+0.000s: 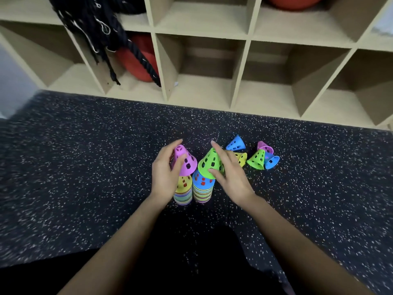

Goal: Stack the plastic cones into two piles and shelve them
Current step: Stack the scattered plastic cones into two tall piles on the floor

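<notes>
Two stacks of coloured plastic cones stand side by side on the dark speckled floor. My left hand point(164, 174) grips a pink cone point(187, 161), tilted over the left stack point(183, 191) with its yellow top cone. My right hand point(230, 173) holds a green cone point(209, 163) between thumb and fingers, tilted above the right stack point(203, 188), whose top cone is blue. Several loose cones lie to the right: a blue cone point(236, 143), a yellow cone point(242, 158), another green cone point(257, 159), a pink cone point(264, 146) and a second blue cone point(272, 161).
A beige cubby shelf point(240, 75) runs along the back. A red ball point(138, 60) sits in the lower left cubby with black rope point(100, 24) hanging over it. Another red ball point(293, 2) is at the top right. My dark-clothed legs fill the bottom.
</notes>
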